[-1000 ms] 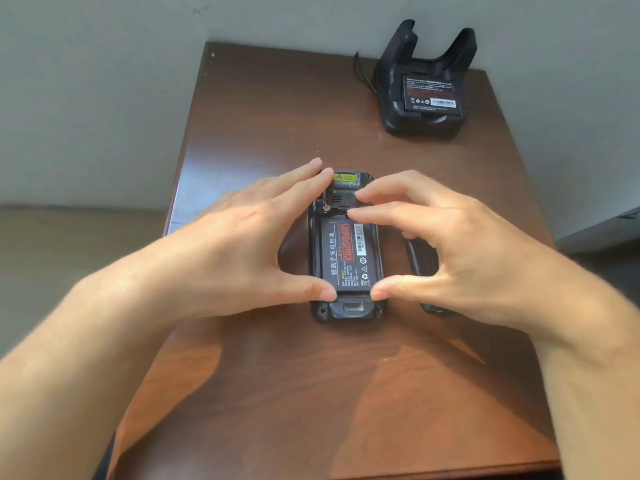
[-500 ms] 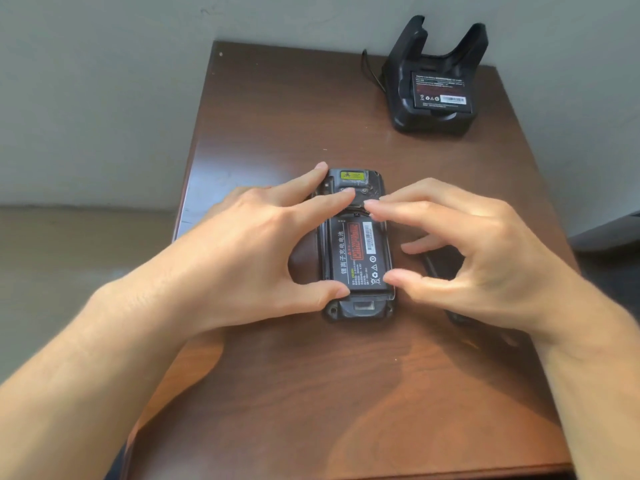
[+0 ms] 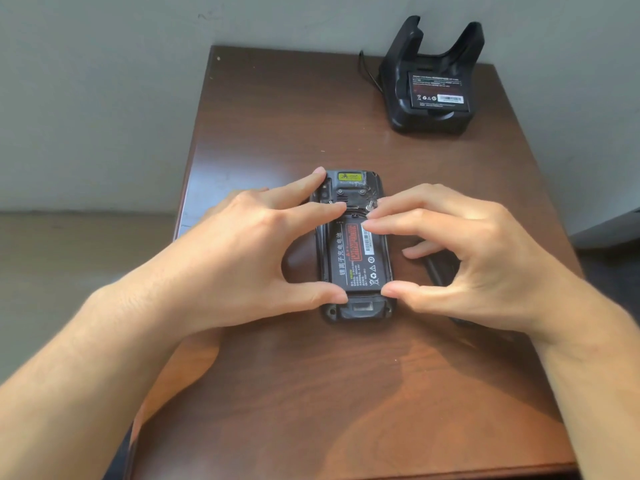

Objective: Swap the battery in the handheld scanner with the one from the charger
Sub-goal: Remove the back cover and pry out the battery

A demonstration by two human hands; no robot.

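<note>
Battery (image 3: 356, 258) in my scanner (image 3: 353, 244): white Chinese line down its length reads 锂离子充电电池. Beside it sits a red block with printing I can't make out, then a white barcode strip, digits too small. Near my thumbs there's a row of white signs: crossed-out bin, recycling loops, warning triangle, one circled mark. The small white spec lines are unreadable.

Scanner head: yellow sticker (image 3: 349, 176) with a black symbol, text illegible.

Spare battery (image 3: 438, 91) in the charger (image 3: 429, 84): white barcode label, red band, a few small white signs including a crossed-out bin, and fine white print I can't read.
</note>
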